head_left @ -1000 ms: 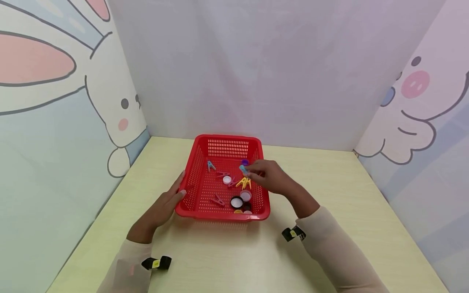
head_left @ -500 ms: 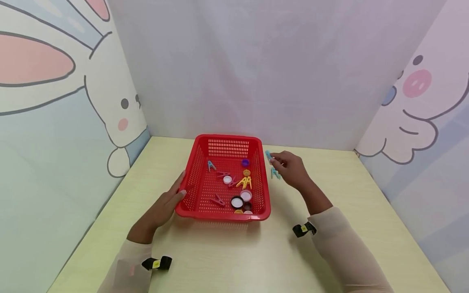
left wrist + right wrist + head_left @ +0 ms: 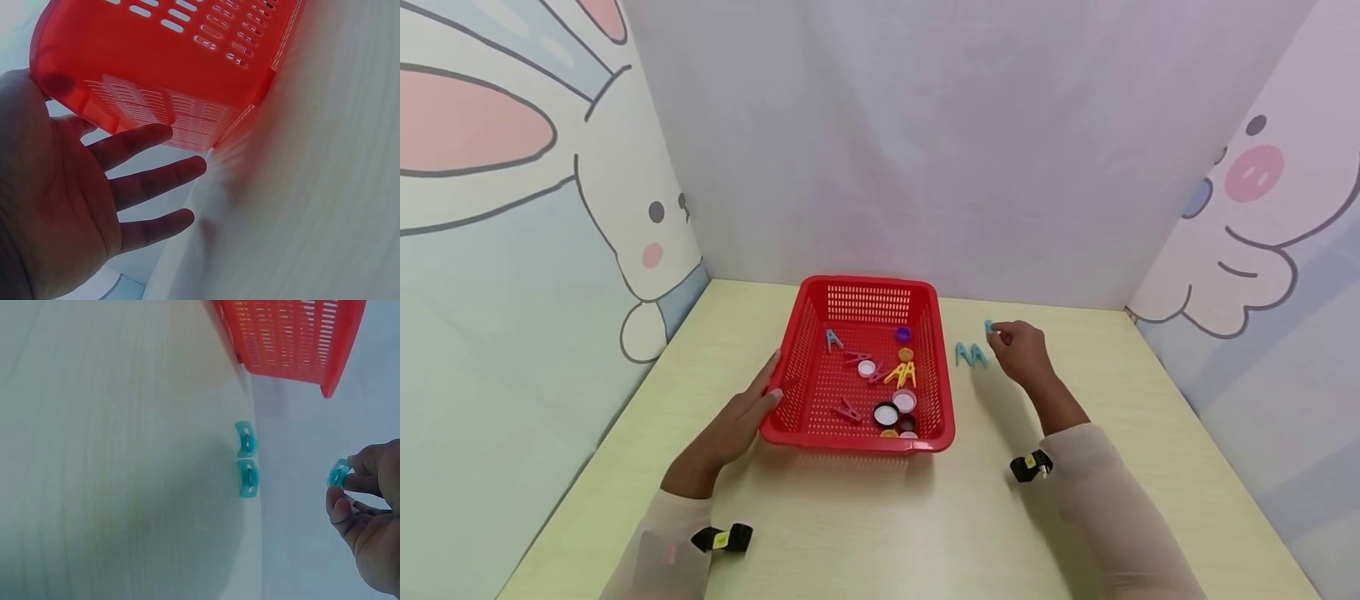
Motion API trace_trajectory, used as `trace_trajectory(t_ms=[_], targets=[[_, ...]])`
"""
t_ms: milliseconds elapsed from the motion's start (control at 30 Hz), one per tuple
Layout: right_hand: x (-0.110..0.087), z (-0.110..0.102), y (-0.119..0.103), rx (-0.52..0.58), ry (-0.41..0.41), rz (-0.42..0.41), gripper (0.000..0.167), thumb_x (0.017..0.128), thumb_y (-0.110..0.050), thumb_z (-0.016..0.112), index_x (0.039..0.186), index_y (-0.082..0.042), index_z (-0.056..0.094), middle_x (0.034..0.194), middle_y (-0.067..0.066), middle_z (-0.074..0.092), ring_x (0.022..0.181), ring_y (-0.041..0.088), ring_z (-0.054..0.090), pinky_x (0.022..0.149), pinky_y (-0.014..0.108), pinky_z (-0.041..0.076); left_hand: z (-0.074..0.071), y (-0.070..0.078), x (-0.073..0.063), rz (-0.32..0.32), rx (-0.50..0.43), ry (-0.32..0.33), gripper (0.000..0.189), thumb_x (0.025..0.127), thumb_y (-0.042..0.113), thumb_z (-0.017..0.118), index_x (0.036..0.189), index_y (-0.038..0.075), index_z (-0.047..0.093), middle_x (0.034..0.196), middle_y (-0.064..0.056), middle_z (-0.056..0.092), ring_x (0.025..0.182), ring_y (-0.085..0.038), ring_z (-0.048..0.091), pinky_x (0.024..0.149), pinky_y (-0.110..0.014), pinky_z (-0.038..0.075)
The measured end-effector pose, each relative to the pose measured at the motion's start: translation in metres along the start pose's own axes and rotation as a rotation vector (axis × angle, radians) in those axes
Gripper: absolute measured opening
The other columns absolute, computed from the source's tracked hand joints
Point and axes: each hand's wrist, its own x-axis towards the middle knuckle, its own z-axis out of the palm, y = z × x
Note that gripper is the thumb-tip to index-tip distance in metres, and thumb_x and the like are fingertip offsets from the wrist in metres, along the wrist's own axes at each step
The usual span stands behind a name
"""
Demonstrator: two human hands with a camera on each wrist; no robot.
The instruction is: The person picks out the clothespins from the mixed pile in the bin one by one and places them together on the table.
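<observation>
My right hand [image 3: 1024, 354] pinches a light-blue clothespin [image 3: 339, 473] between thumb and fingers, raised over the table to the right of the basket. On the table beside the basket, two more blue clothespins, one [image 3: 962, 354] left of the other [image 3: 978, 356], stand side by side. My left hand [image 3: 736, 425] rests at the left side of the red plastic basket [image 3: 835, 442], its thumb on the rim; in the left wrist view several fingers [image 3: 150, 182] are straight and spread outside the wall. Inside the basket lie a blue clothespin [image 3: 833, 339], pink clothespins [image 3: 847, 410] and yellow clothespins [image 3: 901, 373].
Bottle caps lie among the clothespins in the basket: a purple cap [image 3: 903, 333], a white cap [image 3: 867, 368], a black-rimmed cap [image 3: 886, 414] and several others, mostly along the right. The pale wooden table [image 3: 850, 533] meets a light backdrop [image 3: 925, 167] behind and cartoon-printed side panels.
My right hand has carried a blue clothespin out of the basket to the right, past the two on the table. The left hand and the basket have stayed put.
</observation>
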Motion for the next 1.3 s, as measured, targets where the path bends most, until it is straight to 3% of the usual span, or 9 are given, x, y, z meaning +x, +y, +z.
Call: trace_trajectory(t_ms=[167,267,367,467,600,700,800,1100,1300], targets=[[0.004,0.0,0.008,-0.046,-0.056,0.028,0.038,0.109,-0.017,0.058,0.133,0.009,0.073,0.085,0.021,0.072,0.057,0.015,0.044,0.063,0.034,0.041,0.0,-0.001,0.001,0.007,-0.001,-0.002,0.078,0.114,0.026,0.049,0.178,0.027,0.005,0.153,-0.023,0.051,0.116,-0.03,0.061,0.088,-0.022,0.058],[0.006,0.0,0.013,-0.08,-0.115,0.04,0.039,0.11,-0.018,0.057,0.134,0.009,0.073,0.086,0.024,0.076,0.056,0.016,0.049,0.066,0.035,0.046,0.0,0.0,0.001,0.0,0.002,-0.003,0.078,0.114,0.026,0.049,0.178,0.026,0.004,0.153,-0.023,0.051,0.115,-0.029,0.061,0.088,-0.022,0.057],[0.008,0.001,0.017,-0.141,-0.15,0.021,0.039,0.11,-0.017,0.057,0.133,0.011,0.073,0.102,0.027,0.079,0.068,0.024,0.061,0.073,0.041,0.053,0.0,0.002,0.0,-0.01,0.004,-0.001,0.079,0.114,0.026,0.049,0.178,0.026,0.004,0.151,-0.022,0.052,0.114,-0.029,0.061,0.087,-0.022,0.057],[0.01,0.003,0.022,-0.195,-0.153,-0.003,0.037,0.109,-0.015,0.058,0.129,0.011,0.074,0.119,0.03,0.078,0.091,0.038,0.072,0.085,0.052,0.058,0.0,0.002,0.0,-0.012,0.006,0.002,0.078,0.114,0.027,0.049,0.178,0.027,0.004,0.151,-0.022,0.052,0.115,-0.029,0.06,0.087,-0.022,0.057],[0.012,0.006,0.026,-0.258,-0.177,-0.026,0.033,0.108,-0.014,0.061,0.125,0.011,0.076,0.119,0.029,0.078,0.101,0.041,0.073,0.094,0.056,0.058,-0.001,0.001,0.0,-0.008,0.01,0.003,0.078,0.114,0.028,0.049,0.178,0.027,0.004,0.153,-0.022,0.051,0.117,-0.03,0.06,0.088,-0.022,0.057],[0.011,0.008,0.026,-0.296,-0.209,-0.033,0.032,0.107,-0.014,0.064,0.124,0.011,0.076,0.116,0.029,0.079,0.097,0.039,0.072,0.093,0.055,0.058,-0.001,0.001,-0.001,-0.012,0.009,0.005,0.078,0.114,0.029,0.05,0.178,0.027,0.005,0.153,-0.022,0.051,0.117,-0.03,0.06,0.087,-0.023,0.057],[0.01,0.009,0.025,-0.319,-0.233,-0.023,0.032,0.108,-0.015,0.065,0.124,0.011,0.076,0.122,0.029,0.077,0.107,0.043,0.074,0.098,0.056,0.058,-0.001,0.001,-0.001,-0.014,0.007,0.004,0.079,0.114,0.029,0.05,0.178,0.028,0.005,0.151,-0.021,0.052,0.115,-0.029,0.06,0.087,-0.023,0.057],[0.008,0.013,0.025,-0.346,-0.264,-0.012,0.032,0.108,-0.015,0.064,0.124,0.01,0.076,0.125,0.029,0.077,0.117,0.046,0.073,0.101,0.057,0.058,-0.001,0.0,-0.001,-0.018,0.008,0.002,0.079,0.114,0.03,0.051,0.178,0.029,0.004,0.152,-0.021,0.052,0.115,-0.029,0.06,0.087,-0.023,0.057],[0.007,0.013,0.027,-0.313,-0.266,-0.001,0.03,0.107,-0.012,0.064,0.124,0.01,0.077,0.123,0.029,0.077,0.111,0.045,0.073,0.098,0.056,0.058,-0.001,0.0,0.0,-0.021,0.004,0.004,0.08,0.113,0.031,0.052,0.178,0.03,0.005,0.152,-0.021,0.052,0.117,-0.03,0.06,0.087,-0.023,0.057]])
